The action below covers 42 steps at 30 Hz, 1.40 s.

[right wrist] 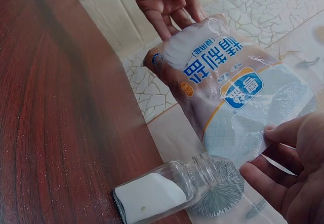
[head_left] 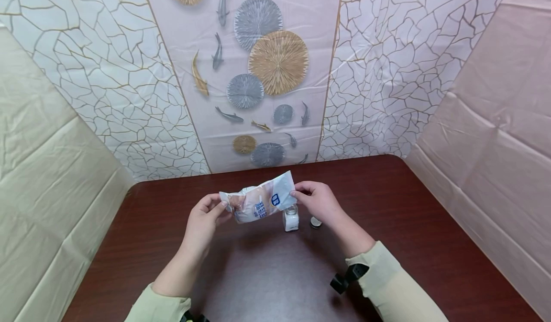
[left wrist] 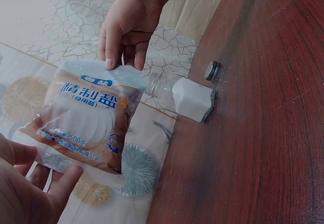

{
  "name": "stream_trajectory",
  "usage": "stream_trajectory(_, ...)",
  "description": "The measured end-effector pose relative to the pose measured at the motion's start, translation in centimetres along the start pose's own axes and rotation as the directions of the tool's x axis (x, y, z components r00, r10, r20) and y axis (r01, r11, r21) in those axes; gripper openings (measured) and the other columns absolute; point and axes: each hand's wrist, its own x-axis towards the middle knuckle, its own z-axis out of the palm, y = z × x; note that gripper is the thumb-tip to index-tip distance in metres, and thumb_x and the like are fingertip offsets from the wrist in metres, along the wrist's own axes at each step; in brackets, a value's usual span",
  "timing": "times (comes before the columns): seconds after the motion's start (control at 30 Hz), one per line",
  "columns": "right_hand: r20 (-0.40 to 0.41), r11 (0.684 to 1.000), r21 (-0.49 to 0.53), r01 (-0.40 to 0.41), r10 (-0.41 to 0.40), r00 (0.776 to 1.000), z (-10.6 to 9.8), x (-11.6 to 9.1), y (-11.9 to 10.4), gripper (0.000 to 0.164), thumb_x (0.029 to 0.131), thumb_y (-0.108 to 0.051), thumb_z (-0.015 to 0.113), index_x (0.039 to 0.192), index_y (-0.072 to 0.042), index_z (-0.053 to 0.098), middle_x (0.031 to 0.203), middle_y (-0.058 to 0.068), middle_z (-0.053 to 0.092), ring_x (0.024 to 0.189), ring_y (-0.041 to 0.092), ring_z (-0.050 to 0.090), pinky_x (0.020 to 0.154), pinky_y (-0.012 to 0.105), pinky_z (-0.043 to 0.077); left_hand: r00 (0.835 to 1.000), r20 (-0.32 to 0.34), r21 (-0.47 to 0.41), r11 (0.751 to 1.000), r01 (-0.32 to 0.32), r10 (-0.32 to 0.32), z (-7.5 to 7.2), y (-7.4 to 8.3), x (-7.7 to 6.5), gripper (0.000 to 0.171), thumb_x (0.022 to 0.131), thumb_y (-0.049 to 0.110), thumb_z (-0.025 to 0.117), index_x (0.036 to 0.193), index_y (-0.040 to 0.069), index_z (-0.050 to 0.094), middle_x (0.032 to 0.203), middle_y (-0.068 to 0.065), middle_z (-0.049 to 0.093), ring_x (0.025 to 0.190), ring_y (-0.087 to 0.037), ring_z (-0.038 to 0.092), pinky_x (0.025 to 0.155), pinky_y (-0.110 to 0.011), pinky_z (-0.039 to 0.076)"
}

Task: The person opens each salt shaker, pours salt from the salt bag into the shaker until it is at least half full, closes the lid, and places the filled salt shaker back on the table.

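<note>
Head: salt bag (head_left: 258, 202) between hands (head_left: 202, 221) (head_left: 320, 200)

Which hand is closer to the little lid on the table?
Right hand, pinching the bag near the lid. The left hand holds the bag's opposite end, farther away, left of the jar.
</note>
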Motion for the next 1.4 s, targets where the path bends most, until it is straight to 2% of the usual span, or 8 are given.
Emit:
stream_trajectory(0.4,0.008,1.000,-0.006,-0.001,0.001,1.000,0.0,0.2,-0.2,0.016,0.090,-0.014,0.072,0.103,-0.004,0.075,0.093,0.006,0.074,0.081,0.013,0.065,0.071,0.027,0.055,1.000,-0.005,-0.055,0.998,0.015,-0.015,-0.1,-0.5,0.2,0.013,0.097,-0.003,0.054,0.110,-0.004,0.058,0.098,-0.003,0.066,0.089,-0.016,0.066,0.087,-0.043,0.057)
stream_trajectory(0.73,0.004,0.998,-0.047,0.036,-0.036,0.999,0.2,0.2,-0.7,0.013,0.090,-0.014,0.073,0.100,-0.007,0.077,0.091,0.004,0.074,0.080,0.014,0.064,0.071,0.029,0.054,0.999,-0.022,-0.129,0.991,0.033,-0.036,-0.3,-1.3,0.3,0.012,0.098,-0.003,0.054,0.109,-0.003,0.058,0.096,-0.003,0.065,0.093,-0.016,0.066,0.087,-0.042,0.057)
stream_trajectory(0.97,0.007,0.996,-0.081,0.047,-0.046,0.999,0.3,0.3,-1.0,0.013,0.090,-0.016,0.073,0.101,-0.009,0.077,0.092,0.002,0.074,0.081,0.014,0.063,0.070,0.030,0.053,0.998,-0.027,-0.151,0.987,0.054,-0.059,-0.4,-1.8,0.5,0.015,0.098,0.000,0.054,0.112,-0.004,0.058,0.098,-0.003,0.065,0.097,-0.019,0.066,0.093,-0.049,0.052)
stream_trajectory(1.4,0.032,0.989,-0.130,0.067,-0.064,0.997,0.5,0.5,-1.6,0.013,0.090,-0.017,0.073,0.101,-0.012,0.078,0.094,-0.001,0.074,0.081,0.013,0.063,0.069,0.030,0.053,0.992,-0.059,-0.238,0.967,0.094,-0.111,-0.5,-3.1,0.8,0.010,0.100,0.002,0.051,0.109,0.001,0.056,0.102,-0.003,0.063,0.099,-0.016,0.064,0.088,-0.041,0.057)
